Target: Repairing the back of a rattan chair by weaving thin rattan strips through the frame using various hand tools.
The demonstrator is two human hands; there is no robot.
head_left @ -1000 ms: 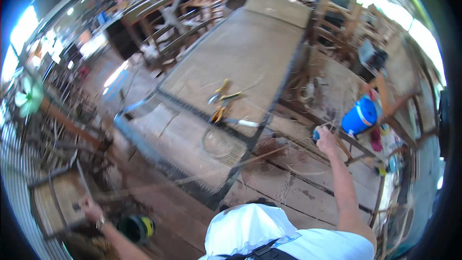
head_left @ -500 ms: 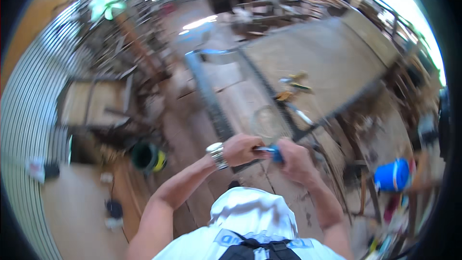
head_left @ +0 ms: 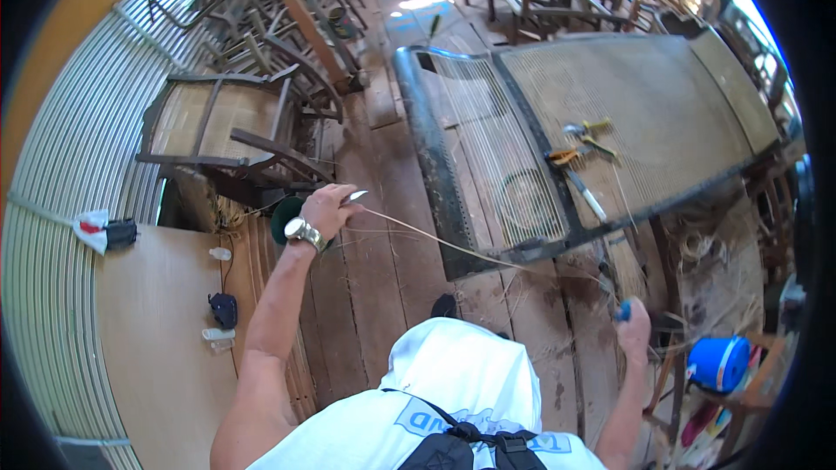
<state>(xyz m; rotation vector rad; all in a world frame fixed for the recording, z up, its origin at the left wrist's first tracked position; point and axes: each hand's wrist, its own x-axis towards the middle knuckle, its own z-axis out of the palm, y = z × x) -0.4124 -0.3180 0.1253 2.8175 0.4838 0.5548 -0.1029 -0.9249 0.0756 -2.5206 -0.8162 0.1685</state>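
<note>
My left hand [head_left: 329, 211], with a watch on its wrist, is closed on one end of a long, thin cane strand [head_left: 435, 238]. A small pale, shiny piece [head_left: 358, 196] sticks out beside its fingertips; what it is I cannot make out. From there the strand slopes down to the right, passing the near edge of a dark-framed cane panel [head_left: 433, 187]. At the lower right, my right hand [head_left: 636, 331] is wrapped round a blue-handled tool [head_left: 623, 311]. The tool's working end is too small to tell. Whether the strand reaches it, I cannot tell.
Pliers with yellow and orange handles [head_left: 596, 137] and a silver-bladed tool [head_left: 587, 195] lie on the panel. A chair [head_left: 209, 122] lies at the left, near a green bucket [head_left: 286, 216]. A blue bucket [head_left: 719, 362] stands at right; chair frames crowd the back.
My hands, close together before around the blue-handled tool, are now far apart. The left has moved left with the strand; the right has moved right and toward me with the tool.
</note>
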